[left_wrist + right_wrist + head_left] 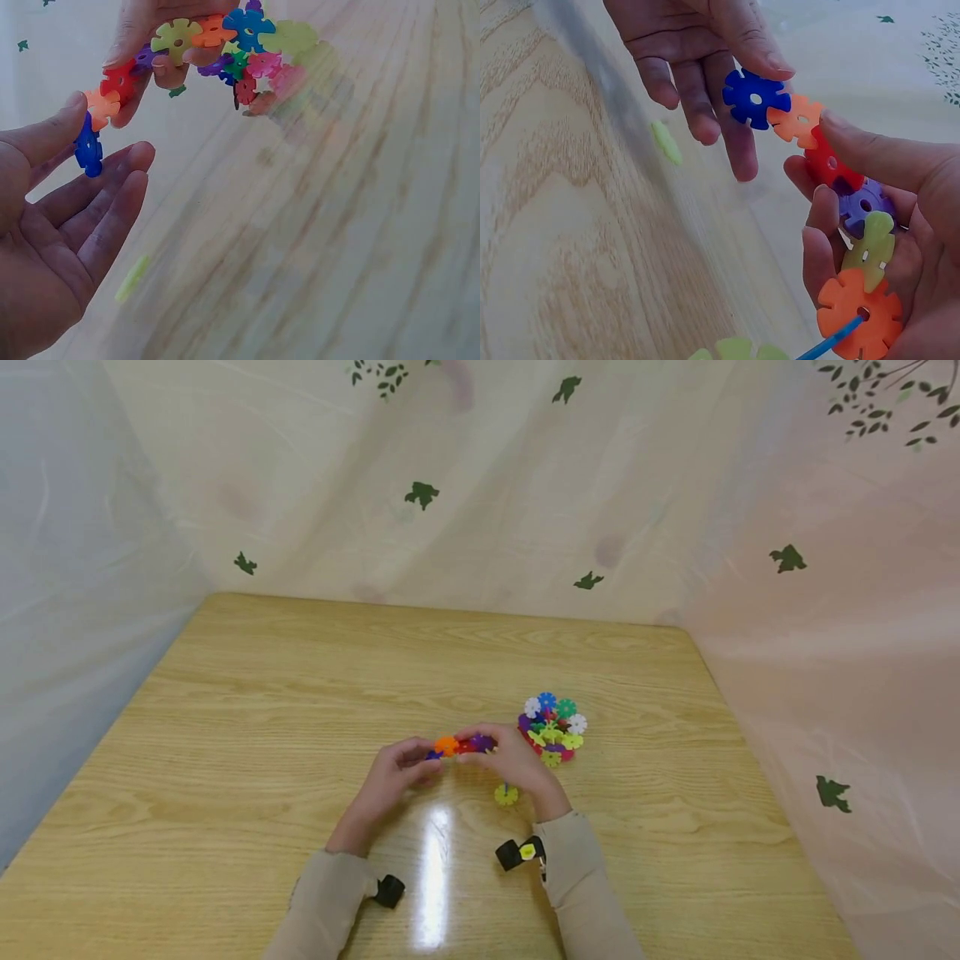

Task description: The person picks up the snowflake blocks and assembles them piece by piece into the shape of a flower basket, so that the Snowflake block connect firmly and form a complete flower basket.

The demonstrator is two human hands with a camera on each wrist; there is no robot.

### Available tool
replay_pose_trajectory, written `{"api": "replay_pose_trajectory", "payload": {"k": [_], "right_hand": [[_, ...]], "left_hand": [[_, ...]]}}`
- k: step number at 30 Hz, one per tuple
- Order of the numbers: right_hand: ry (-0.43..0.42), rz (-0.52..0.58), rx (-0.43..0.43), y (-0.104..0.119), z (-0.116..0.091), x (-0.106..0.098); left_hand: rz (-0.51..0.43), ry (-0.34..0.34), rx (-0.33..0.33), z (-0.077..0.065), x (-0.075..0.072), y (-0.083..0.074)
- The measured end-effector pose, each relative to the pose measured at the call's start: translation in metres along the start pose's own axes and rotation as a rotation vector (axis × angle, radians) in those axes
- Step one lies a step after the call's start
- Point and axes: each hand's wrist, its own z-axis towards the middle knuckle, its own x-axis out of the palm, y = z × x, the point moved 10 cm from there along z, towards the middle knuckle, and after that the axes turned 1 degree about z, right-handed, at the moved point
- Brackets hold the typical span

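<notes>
A chain of notched, flower-shaped plastic discs runs between the two hands. My left hand point(397, 772) pinches the dark blue disc point(756, 99) at one end with thumb and index finger; its other fingers extend loosely. Next to that disc comes an orange disc point(801, 120). My right hand point(513, 760) grips the chain at the red disc point(831, 159), thumb on top and fingers curled beneath. Past it, purple point(865, 206), yellow-green point(870, 251) and orange point(860, 315) discs trail along the right palm. A blue disc, edge-on, and a yellow-green disc point(506, 795) continue below the right hand.
A colourful cluster of joined discs point(551, 743) sits on the wooden table point(315, 677), just right of the right hand. One loose yellow-green piece point(666, 142) lies beneath the left hand. Pale curtains with leaf prints point(487, 543) border the table at the back and sides.
</notes>
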Motion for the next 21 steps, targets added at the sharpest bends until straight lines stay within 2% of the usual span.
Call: {"api": "replay_pose_trajectory", "payload": {"k": [4,11,21], "right_hand": [[0.001,-0.017,-0.013,0.004,0.001,0.001],[0.033,-0.053,-0.005,0.010,0.005,-0.002],[0.199,-0.179,-0.096,0.028,0.014,0.003]], "left_hand": [[0.040,-0.020,0.043,-0.001,0.003,-0.004],[0.024,0.018,0.060,-0.002,0.018,-0.004],[0.123,-0.079,0.120,-0.004,0.002,-0.014]]}}
